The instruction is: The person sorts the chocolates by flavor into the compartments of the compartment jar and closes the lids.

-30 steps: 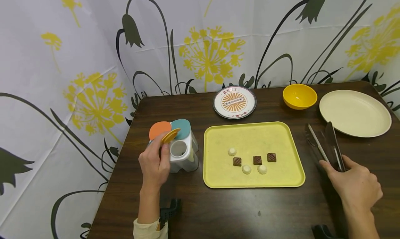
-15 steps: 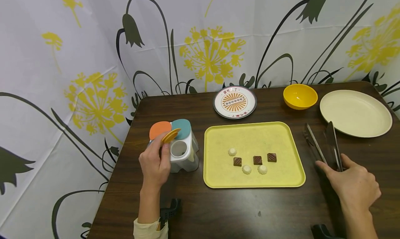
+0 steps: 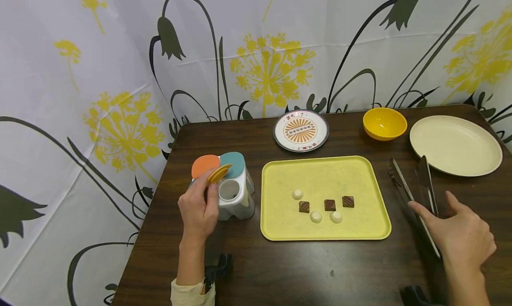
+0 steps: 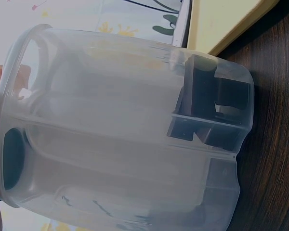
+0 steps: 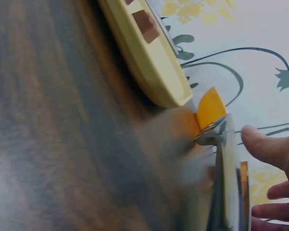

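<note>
My left hand (image 3: 198,210) pinches a round orange-yellow lid (image 3: 219,173) above the clear compartment container (image 3: 236,210). One round opening (image 3: 229,190) there is uncovered; an orange lid (image 3: 205,165) and a teal lid (image 3: 233,164) cover others. In the left wrist view, dark blocky pieces (image 4: 200,91) lie at the container's bottom. At the right, metal tongs (image 3: 412,192) lie on the table, arms spread. My right hand (image 3: 466,235) is beside them with thumb and fingers spread; its thumb overlaps one arm in the head view. In the right wrist view the thumb (image 5: 265,149) stands apart from the tongs.
A yellow tray (image 3: 324,175) between the hands bears brown chocolate squares (image 3: 348,201) and white round sweets (image 3: 336,216). Behind stand a patterned plate (image 3: 301,146), a yellow bowl (image 3: 385,124) and a cream oval plate (image 3: 456,146). A flowered cloth (image 3: 248,13) hangs beyond the table.
My right hand has loosened from the tongs, its thumb and fingers spreading and shifting slightly right, so more of the tongs' near end shows. The left hand and lid stay put.
</note>
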`<state>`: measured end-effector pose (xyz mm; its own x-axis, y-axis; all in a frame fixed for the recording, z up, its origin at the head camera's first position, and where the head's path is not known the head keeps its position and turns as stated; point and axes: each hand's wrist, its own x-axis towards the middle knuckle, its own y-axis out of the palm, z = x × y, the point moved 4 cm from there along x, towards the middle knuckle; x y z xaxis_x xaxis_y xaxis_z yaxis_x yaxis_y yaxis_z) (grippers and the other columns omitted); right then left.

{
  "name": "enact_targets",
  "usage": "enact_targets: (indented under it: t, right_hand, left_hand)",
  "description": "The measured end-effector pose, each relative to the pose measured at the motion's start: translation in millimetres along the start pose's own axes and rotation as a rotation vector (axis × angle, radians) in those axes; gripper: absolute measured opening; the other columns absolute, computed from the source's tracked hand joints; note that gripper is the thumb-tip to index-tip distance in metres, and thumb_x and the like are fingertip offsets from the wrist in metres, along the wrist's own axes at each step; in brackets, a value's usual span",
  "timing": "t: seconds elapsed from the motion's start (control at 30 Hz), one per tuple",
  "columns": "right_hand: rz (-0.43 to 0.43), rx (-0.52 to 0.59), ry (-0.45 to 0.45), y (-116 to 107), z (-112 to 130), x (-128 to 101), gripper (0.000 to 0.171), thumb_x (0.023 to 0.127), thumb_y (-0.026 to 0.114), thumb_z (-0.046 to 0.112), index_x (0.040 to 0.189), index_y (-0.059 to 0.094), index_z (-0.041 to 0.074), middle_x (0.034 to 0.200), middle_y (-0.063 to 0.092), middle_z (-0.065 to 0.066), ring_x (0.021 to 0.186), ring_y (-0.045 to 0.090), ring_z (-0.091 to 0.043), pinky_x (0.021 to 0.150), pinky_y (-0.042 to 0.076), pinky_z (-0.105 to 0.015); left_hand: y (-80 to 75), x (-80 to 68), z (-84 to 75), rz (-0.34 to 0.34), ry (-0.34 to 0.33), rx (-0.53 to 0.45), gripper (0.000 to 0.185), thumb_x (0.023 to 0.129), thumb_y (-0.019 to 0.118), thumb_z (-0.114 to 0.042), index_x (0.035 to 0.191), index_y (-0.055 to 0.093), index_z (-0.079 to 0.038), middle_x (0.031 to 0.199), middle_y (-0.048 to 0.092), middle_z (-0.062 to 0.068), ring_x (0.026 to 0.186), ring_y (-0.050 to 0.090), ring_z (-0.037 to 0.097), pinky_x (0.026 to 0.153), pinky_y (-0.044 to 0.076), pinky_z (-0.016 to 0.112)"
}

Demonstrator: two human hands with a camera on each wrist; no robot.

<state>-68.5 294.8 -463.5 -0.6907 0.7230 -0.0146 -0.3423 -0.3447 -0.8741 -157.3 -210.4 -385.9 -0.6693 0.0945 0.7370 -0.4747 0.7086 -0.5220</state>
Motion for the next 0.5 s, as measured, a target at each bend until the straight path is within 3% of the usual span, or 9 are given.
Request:
enact_targets:
  t: [0.1, 0.17, 0.23, 0.3, 0.4, 0.43, 0.5]
  right_hand:
    - [-0.113, 0.089, -0.046, -6.6, 4.2, -2.2, 0.085, 0.067, 0.073, 0.065, 0.140, 0.049, 0.028, 0.115, 0.066, -0.017, 0.102, 0.054, -0.052, 0.070, 0.036, -0.066]
    - [-0.196, 0.155, -0.136, -11.3, 10.1, -3.8, 0.077, 0.069, 0.077, 0.055, 0.137, 0.053, 0.027, 0.118, 0.066, -0.014, 0.103, 0.056, -0.049, 0.071, 0.037, -0.066]
    - [-0.280, 0.213, -0.281, -14.6, 18.5, -5.8, 0.072, 0.069, 0.082, 0.043, 0.133, 0.058, 0.023, 0.120, 0.065, -0.013, 0.095, 0.062, -0.039, 0.070, 0.042, -0.053]
    - [-0.336, 0.269, -0.450, -16.5, 28.6, -8.5, 0.070, 0.066, 0.086, 0.031, 0.129, 0.061, 0.018, 0.119, 0.066, -0.012, 0.084, 0.063, -0.016, 0.067, 0.044, -0.033]
    - [-0.345, 0.346, -0.663, -15.9, 45.1, -12.8, 0.073, 0.060, 0.090, 0.018, 0.127, 0.063, 0.015, 0.117, 0.067, -0.013, 0.073, 0.045, 0.014, 0.062, 0.032, -0.010]
    - [-0.325, 0.380, -0.710, -14.8, 50.8, -14.2, 0.074, 0.058, 0.090, 0.016, 0.127, 0.063, 0.017, 0.119, 0.066, -0.012, 0.078, 0.042, 0.019, 0.065, 0.032, -0.006]
    - [-0.281, 0.408, -0.791, -11.8, 63.4, -18.6, 0.077, 0.057, 0.090, 0.014, 0.129, 0.062, 0.018, 0.123, 0.065, -0.009, 0.084, 0.052, 0.015, 0.072, 0.032, -0.002]
  left_hand:
    - [-0.1, 0.1, -0.3, 0.001, -0.002, -0.002, 0.030, 0.091, 0.051, -0.011, 0.117, 0.066, -0.008, 0.105, 0.071, 0.006, 0.091, 0.068, 0.019, 0.077, 0.052, 0.037]
    - [-0.2, 0.2, -0.6, 0.001, -0.003, -0.004, 0.030, 0.091, 0.051, -0.011, 0.117, 0.066, -0.007, 0.105, 0.071, 0.006, 0.091, 0.068, 0.019, 0.078, 0.052, 0.037]
    - [-0.4, 0.5, -1.1, 0.003, -0.001, -0.004, 0.030, 0.091, 0.051, -0.011, 0.116, 0.066, -0.007, 0.105, 0.071, 0.006, 0.091, 0.068, 0.019, 0.078, 0.052, 0.037]
    - [-0.6, 0.7, -1.6, 0.003, 0.000, -0.003, 0.030, 0.091, 0.051, -0.011, 0.116, 0.066, -0.007, 0.105, 0.071, 0.006, 0.090, 0.068, 0.019, 0.078, 0.052, 0.037]
    - [-0.9, 0.7, -1.9, 0.002, 0.001, -0.001, 0.030, 0.091, 0.051, -0.011, 0.117, 0.066, -0.007, 0.105, 0.071, 0.006, 0.088, 0.068, 0.019, 0.077, 0.052, 0.037]
    - [-0.9, 0.7, -1.9, 0.002, 0.001, -0.001, 0.030, 0.091, 0.051, -0.011, 0.117, 0.066, -0.007, 0.105, 0.071, 0.006, 0.088, 0.068, 0.019, 0.077, 0.052, 0.037]
    - [-0.8, 0.9, -1.8, 0.002, -0.001, -0.004, 0.030, 0.091, 0.051, -0.011, 0.117, 0.066, -0.008, 0.105, 0.071, 0.006, 0.088, 0.067, 0.019, 0.077, 0.052, 0.036]
